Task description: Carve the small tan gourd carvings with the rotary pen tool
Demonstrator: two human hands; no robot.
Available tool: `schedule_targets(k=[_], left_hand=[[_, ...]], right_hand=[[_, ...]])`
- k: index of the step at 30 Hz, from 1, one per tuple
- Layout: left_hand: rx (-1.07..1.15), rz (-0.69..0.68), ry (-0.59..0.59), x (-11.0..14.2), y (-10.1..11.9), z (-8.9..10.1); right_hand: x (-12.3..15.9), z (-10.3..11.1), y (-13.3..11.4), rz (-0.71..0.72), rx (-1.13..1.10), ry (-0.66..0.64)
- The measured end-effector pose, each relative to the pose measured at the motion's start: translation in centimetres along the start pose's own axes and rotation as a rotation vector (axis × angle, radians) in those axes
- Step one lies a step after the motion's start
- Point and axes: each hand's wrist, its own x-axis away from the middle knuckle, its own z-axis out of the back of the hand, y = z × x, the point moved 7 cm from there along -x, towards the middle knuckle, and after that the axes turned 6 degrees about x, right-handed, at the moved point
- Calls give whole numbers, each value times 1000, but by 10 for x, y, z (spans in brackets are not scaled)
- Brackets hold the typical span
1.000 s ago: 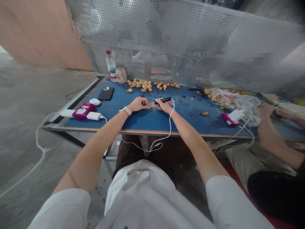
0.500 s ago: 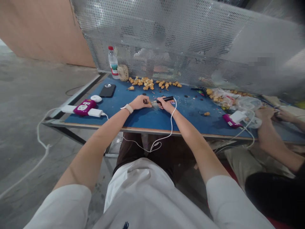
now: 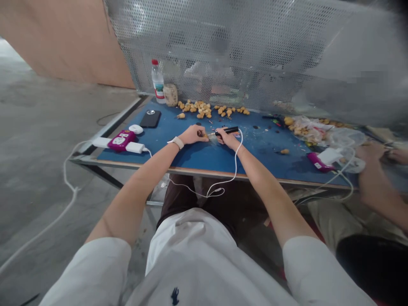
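My left hand [image 3: 194, 134], wearing a light wristband, pinches a small yellowish-brown piece [image 3: 205, 136] that looks like a tiny gourd or nut, mostly covered by the fingers. My right hand [image 3: 225, 137] is closed around a black pen-shaped electric tool [image 3: 230, 130] with a white cord [image 3: 236, 163]. The thin metal tip of the tool points left and meets or nearly meets the piece; contact cannot be made out. Both hands are low over the blue tabletop [image 3: 197, 159]. A similar piece [image 3: 181, 115] lies behind my left hand.
At the back is a row of yellowish pieces [image 3: 199, 107] along a perforated metal screen [image 3: 204, 51]. Bottle [image 3: 158, 87], jar [image 3: 171, 95], phone [image 3: 150, 119] and purple power strip [image 3: 122, 141] stand left. A co-worker's hand [image 3: 371, 151] and plastic bags [image 3: 318, 131] are right.
The view has shifted, so everything sits slightly further right. Both hands keep their grips, and the tool's thin tip now shows more plainly against the small piece.
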Motion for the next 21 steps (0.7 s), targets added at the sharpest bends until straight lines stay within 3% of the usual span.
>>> schedule_targets(k=[21], left_hand=[[14,-8,-2,-6,-12,-3]], right_hand=[[-8,7,15,9,-39,30]])
